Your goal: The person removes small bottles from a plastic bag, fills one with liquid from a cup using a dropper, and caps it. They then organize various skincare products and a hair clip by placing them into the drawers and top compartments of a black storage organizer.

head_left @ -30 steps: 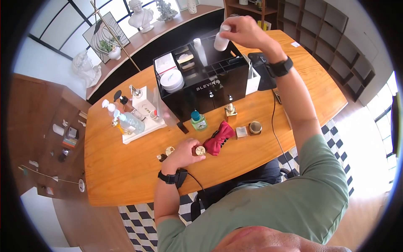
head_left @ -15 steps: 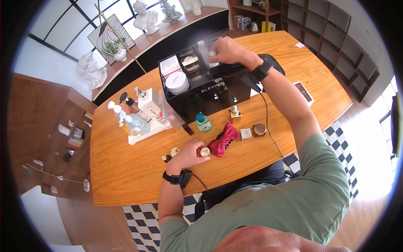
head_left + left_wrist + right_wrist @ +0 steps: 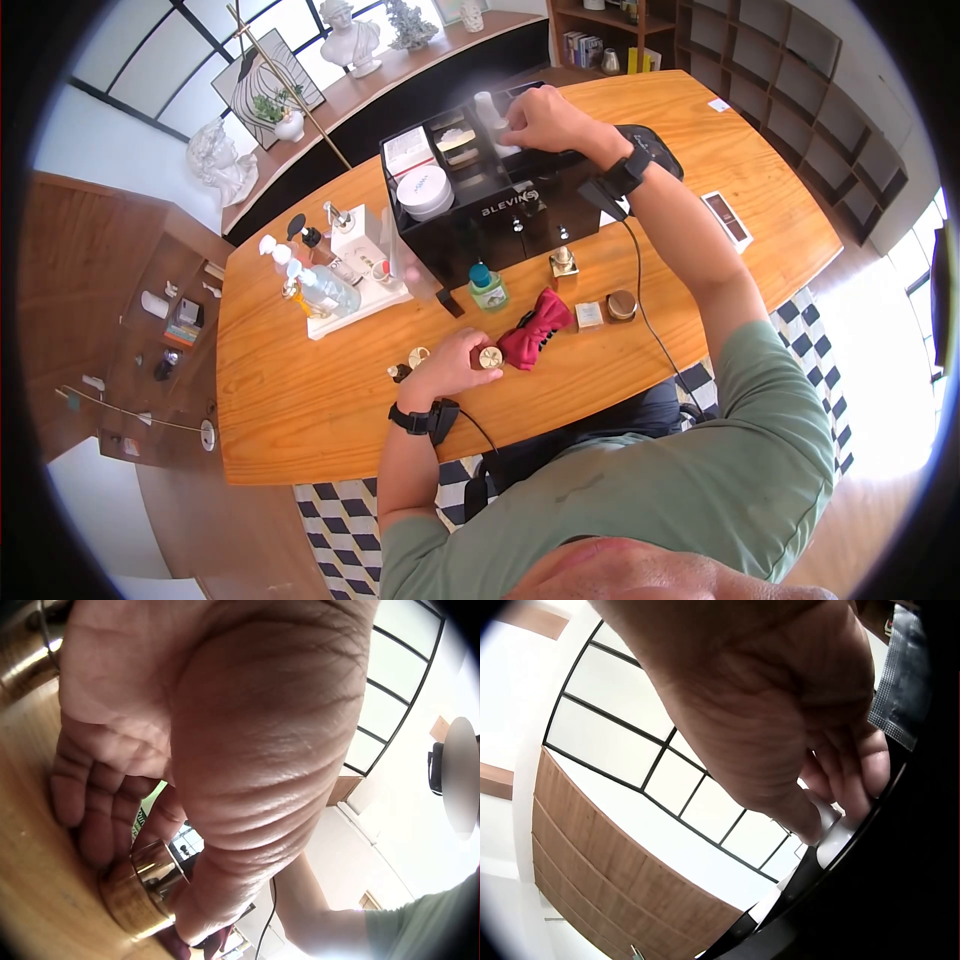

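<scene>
In the head view the right hand [image 3: 548, 120] reaches into the top of the black organizer [image 3: 470, 232], its fingers pinching a white bottle [image 3: 507, 149]. In the right wrist view, thumb and fingers grip the white bottle [image 3: 835, 838] at the organizer's black edge. The left hand [image 3: 446, 367] rests on the table, with thumb and fingers round a small gold-topped jar [image 3: 490, 357]. The left wrist view shows the gold jar [image 3: 142, 891] upright on the wood between the fingertips. A red bow [image 3: 536, 329] lies just right of that hand.
Pump bottles [image 3: 328, 290] and a white box stand on a white tray [image 3: 345, 318] at the left. A green bottle [image 3: 488, 288], a square bottle [image 3: 564, 264] and a round jar [image 3: 621, 305] stand before the organizer. A cable [image 3: 648, 318] crosses the table.
The right hand has lowered the white bottle into the organizer, after holding it above the top. The left hand keeps its hold on the gold-topped jar. The head view has shifted slightly.
</scene>
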A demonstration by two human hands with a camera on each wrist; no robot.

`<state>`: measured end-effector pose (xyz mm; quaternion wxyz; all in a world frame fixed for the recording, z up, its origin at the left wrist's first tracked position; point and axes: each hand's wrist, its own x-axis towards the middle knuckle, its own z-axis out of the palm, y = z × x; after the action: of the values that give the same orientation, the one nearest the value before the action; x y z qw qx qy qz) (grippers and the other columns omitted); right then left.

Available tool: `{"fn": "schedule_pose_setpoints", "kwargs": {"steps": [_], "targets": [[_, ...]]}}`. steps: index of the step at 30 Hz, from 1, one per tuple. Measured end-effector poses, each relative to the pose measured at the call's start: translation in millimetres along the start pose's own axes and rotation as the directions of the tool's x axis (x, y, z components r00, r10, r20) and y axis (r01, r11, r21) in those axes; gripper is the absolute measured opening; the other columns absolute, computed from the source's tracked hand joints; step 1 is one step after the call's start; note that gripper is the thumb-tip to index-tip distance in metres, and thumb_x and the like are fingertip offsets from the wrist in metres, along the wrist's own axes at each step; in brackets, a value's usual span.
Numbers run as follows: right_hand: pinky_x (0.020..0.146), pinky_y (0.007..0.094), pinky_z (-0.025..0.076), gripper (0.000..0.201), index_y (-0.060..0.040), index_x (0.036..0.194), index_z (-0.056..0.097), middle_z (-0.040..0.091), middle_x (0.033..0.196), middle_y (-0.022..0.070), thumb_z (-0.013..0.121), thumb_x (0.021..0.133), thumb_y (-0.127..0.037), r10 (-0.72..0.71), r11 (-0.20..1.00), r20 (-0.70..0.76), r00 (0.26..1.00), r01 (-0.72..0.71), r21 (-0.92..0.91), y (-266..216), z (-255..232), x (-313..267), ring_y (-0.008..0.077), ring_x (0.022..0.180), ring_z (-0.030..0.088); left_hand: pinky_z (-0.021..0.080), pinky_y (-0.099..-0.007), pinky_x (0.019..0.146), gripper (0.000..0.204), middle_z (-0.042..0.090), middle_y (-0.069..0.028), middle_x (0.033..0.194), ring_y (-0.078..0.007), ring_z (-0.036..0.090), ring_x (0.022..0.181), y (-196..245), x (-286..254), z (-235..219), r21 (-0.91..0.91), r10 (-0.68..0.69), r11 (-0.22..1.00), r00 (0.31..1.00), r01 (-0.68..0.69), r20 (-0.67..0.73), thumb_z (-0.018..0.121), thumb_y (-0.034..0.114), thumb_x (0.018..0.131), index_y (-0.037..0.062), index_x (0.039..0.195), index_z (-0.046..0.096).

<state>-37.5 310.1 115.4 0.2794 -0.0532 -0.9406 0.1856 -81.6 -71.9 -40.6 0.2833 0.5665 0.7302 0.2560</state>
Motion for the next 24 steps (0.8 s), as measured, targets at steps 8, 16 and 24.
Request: {"fn": "schedule_pose_setpoints", "kwargs": {"steps": [8, 16, 24], "targets": [[0.073, 0.0367, 0.057, 0.033, -0.0015, 0.089, 0.077, 0.075, 0.08, 0.0128, 0.084, 0.079, -0.032, -0.018, 1.0, -0.051, 0.999, 0.017, -0.022, 0.2, -8.9, -9.6, 0.0275, 0.076, 0.073, 0.053, -0.0401, 0.086, 0.048, 0.067, -0.0164, 0.103, -0.0334, 0.065, 0.098, 0.5, 1.3, -0.5, -0.016, -0.008, 1.0, 1.0, 0.008, 0.007, 0.086, 0.031, 0.079, -0.0007, 0.111, 0.067], [0.075, 0.0376, 0.058, 0.028, -0.0022, 0.088, 0.076, 0.075, 0.081, 0.0141, 0.076, 0.083, -0.03, 0.025, 1.0, -0.215, 0.976, -0.024, 0.008, 5.3, -17.6, 4.1, 0.0298, 0.077, 0.073, 0.057, -0.0328, 0.075, 0.043, 0.067, -0.011, 0.098, -0.0215, 0.068, 0.084, -2.5, 1.7, 2.3, 0.03, 0.059, 0.998, 0.997, -0.057, -0.053, 0.089, 0.02, 0.077, -0.0013, 0.108, 0.068], [0.084, 0.0415, 0.059, 0.031, -0.0039, 0.092, 0.079, 0.076, 0.087, 0.0182, 0.074, 0.085, -0.034, 0.06, 0.998, -0.202, 0.978, -0.058, 0.014, 2.7, -12.8, 33.8, 0.0339, 0.085, 0.074, 0.052, -0.0413, 0.085, 0.045, 0.067, -0.0163, 0.101, -0.0344, 0.064, 0.095, 4.9, 0.0, -2.0, 0.038, 0.044, 0.998, 0.999, -0.043, -0.031, 0.085, 0.03, 0.079, 0.0002, 0.107, 0.067]]}}
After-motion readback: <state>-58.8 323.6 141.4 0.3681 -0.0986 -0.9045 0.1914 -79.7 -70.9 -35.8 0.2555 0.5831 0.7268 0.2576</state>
